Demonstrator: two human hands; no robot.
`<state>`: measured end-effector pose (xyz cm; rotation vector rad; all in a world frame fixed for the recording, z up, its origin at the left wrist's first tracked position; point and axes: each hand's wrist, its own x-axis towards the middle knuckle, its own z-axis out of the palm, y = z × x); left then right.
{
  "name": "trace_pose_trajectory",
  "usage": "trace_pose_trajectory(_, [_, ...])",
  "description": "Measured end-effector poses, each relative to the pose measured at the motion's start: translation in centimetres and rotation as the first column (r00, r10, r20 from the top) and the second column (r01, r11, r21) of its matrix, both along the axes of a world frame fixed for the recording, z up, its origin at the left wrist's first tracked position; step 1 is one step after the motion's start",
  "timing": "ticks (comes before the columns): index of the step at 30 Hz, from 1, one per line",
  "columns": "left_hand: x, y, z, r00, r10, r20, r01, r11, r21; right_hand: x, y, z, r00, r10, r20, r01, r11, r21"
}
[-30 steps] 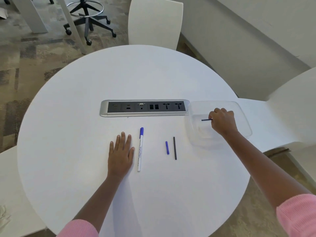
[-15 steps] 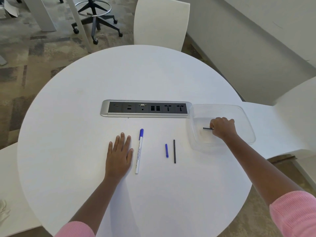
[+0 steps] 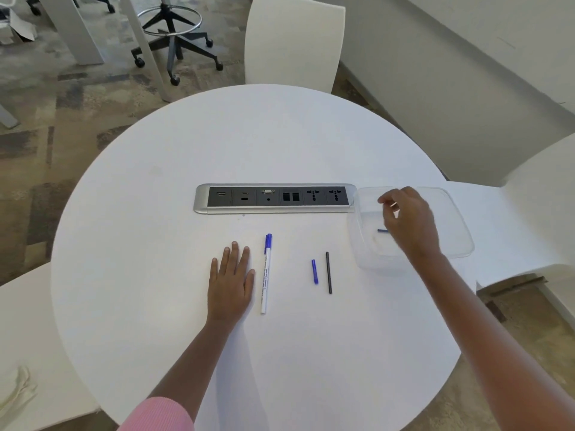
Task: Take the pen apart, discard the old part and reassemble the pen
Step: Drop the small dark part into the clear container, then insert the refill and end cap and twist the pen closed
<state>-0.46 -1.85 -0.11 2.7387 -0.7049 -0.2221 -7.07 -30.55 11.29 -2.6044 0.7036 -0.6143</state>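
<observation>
A white pen barrel with a blue cap (image 3: 267, 272) lies on the round white table (image 3: 186, 169). To its right lie a small blue end piece (image 3: 315, 271) and a thin black refill rod (image 3: 329, 272), side by side. My left hand (image 3: 231, 281) rests flat on the table just left of the pen. My right hand (image 3: 409, 223) hovers over the clear plastic container (image 3: 460, 231) with loosely curled fingers holding nothing. A short dark piece (image 3: 382, 230) lies on the container's floor, partly hidden by that hand.
A silver and black socket strip (image 3: 275, 198) is set into the table behind the pen parts, touching the container's left side. White chairs stand at the far side (image 3: 295, 38) and at the right (image 3: 535, 194). A wheeled stool base (image 3: 174, 35) is on the floor beyond.
My right hand let go of the short dark piece inside the container and rose above it. The piece now lies on the container floor. My left hand stayed flat.
</observation>
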Motion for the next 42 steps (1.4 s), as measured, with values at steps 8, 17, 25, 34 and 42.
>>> trace_pose_trajectory(8, [0.3,0.5,-0.3,0.999,-0.033,0.017,0.033,0.999,-0.022,0.9,10.1,-3.6,0.989,0.141,-0.047,-0.120,0.944,0.308])
trace_pose_trajectory(17, [0.8,0.8,-1.1,0.998,-0.052,0.040,0.055,0.997,-0.061,1.5,17.6,-9.1,0.932,0.148,-0.330,0.025,0.883,0.468])
trace_pose_trajectory(25, [1.1,0.9,-1.9,0.997,-0.072,0.011,0.071,0.995,0.066,2.2,19.6,-9.3,0.921,0.103,-0.375,0.087,0.885,0.458])
trace_pose_trajectory(34, [0.1,-0.3,0.8,0.997,0.046,-0.064,-0.064,0.945,-0.320,2.0,19.6,-8.7,0.968,0.056,-0.246,0.095,0.821,0.563])
trace_pose_trajectory(42, [-0.8,-2.5,3.0,0.672,0.051,-0.738,-0.616,0.592,-0.520,1.2,18.7,-7.1,0.992,0.101,-0.073,-0.034,0.784,0.620])
